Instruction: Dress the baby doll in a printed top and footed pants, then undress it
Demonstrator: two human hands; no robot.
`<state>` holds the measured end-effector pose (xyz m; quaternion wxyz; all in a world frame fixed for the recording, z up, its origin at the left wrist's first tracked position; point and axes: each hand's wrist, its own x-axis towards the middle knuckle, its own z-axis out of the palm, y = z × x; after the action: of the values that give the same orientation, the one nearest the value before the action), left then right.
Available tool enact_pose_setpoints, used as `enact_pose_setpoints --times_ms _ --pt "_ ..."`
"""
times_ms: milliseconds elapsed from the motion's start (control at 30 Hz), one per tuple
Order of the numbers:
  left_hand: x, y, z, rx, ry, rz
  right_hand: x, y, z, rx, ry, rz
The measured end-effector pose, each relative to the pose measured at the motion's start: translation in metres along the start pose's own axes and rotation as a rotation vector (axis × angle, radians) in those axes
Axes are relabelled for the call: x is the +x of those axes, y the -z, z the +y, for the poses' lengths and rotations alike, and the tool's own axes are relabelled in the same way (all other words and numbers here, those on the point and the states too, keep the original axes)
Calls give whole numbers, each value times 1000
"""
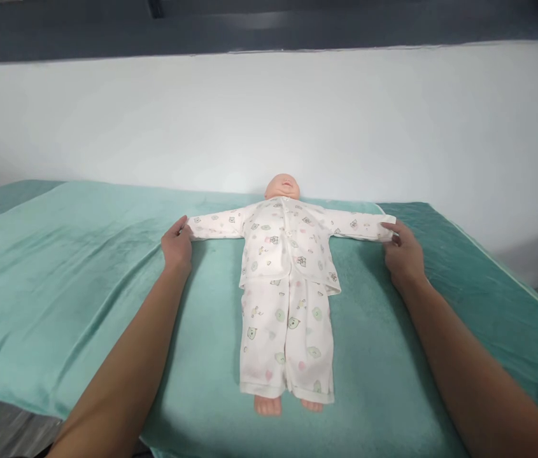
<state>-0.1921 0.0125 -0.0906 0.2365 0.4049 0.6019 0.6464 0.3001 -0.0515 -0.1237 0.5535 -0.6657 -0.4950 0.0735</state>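
A baby doll (283, 186) lies on its back, head at the far side, feet toward me. It wears a white printed long-sleeved top (288, 242) and matching trousers (286, 337); its bare toes show below the hems. Both sleeves are stretched straight out sideways, and the doll's hands are not visible. My left hand (177, 245) is closed on the cuff of the sleeve on the left. On the other side, my right hand (403, 251) pinches the opposite sleeve's cuff between thumb and fingers.
Beneath the doll is a light green blanket (106, 280) with folds on the left. Darker green cloth (498, 305) covers the right side. A white wall (269, 114) rises right behind the doll's head. Grey floor (1, 426) shows at the lower left.
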Motion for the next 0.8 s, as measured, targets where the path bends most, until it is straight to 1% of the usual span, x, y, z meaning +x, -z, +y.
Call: enact_pose_setpoints --times_ms 200,400,533,633,800 --pt "3 0 -3 -25 -12 4 3 -3 7 -33 -88 -3" --pt "3 0 -6 19 -24 -6 3 -2 2 -90 -178 73" --pt "5 2 -9 63 -44 -8 2 -2 -2 -82 -187 93" --pt "7 2 -10 10 -22 -4 2 -3 -3 -68 -173 89" --pt "7 1 -9 -47 8 33 2 -5 -1 24 -190 71"
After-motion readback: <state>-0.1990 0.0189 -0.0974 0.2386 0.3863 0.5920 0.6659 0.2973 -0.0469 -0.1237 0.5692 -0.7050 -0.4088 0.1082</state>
